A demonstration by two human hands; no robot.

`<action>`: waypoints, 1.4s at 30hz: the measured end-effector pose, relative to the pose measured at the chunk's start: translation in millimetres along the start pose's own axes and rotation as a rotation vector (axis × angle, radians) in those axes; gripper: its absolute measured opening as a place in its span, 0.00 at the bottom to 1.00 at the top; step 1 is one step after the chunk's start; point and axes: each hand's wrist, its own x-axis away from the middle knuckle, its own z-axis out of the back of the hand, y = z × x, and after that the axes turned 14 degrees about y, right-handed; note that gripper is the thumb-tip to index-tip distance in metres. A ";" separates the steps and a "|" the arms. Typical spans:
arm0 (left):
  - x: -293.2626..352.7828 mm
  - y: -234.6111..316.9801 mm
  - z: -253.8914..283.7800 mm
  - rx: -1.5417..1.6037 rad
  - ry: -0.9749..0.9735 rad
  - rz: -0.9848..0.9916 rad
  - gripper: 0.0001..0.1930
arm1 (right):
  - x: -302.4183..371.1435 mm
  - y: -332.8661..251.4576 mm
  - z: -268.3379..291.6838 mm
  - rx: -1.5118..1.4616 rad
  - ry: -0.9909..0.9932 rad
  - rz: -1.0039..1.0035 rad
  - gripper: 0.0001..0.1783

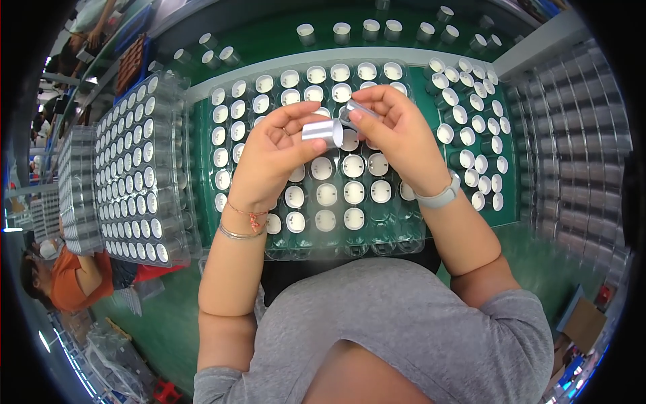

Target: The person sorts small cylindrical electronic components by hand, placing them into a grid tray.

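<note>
Over a clear plastic tray point(397, 236), both of my hands are raised close together. My left hand point(272, 148) grips a shiny silver cylinder point(316, 132) lying on its side between thumb and fingers, its pale end turned toward the right. In my right hand point(398, 131) is a silver-grey cylindrical piece point(363, 114), tilted, partly covered by the thumb and fingers. The two pieces are very near each other; whether they touch, I cannot tell. Below them, rows of white-topped cylinders point(326, 194) sit in the tray's pockets, some hidden by my hands.
Loose white-topped silver cylinders point(467, 137) stand on the green table right of the tray, with more on the green surface beyond the pale ledge point(269, 64). Filled trays point(128, 175) are stacked at left, clear trays point(572, 148) at right. Another person point(77, 279) is at far left.
</note>
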 end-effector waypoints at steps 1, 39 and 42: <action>0.6 -1.2 0.3 0.015 -0.048 -0.043 0.23 | 0.1 0.6 -0.3 -0.001 0.018 0.071 0.16; 16.0 -0.6 -14.3 -0.047 -0.210 -0.042 0.22 | 125.9 1.6 43.4 1.321 -0.255 0.690 0.47; 25.5 1.9 -21.1 -0.149 -0.228 -0.106 0.23 | 111.2 -6.8 40.9 1.030 -0.089 0.715 0.41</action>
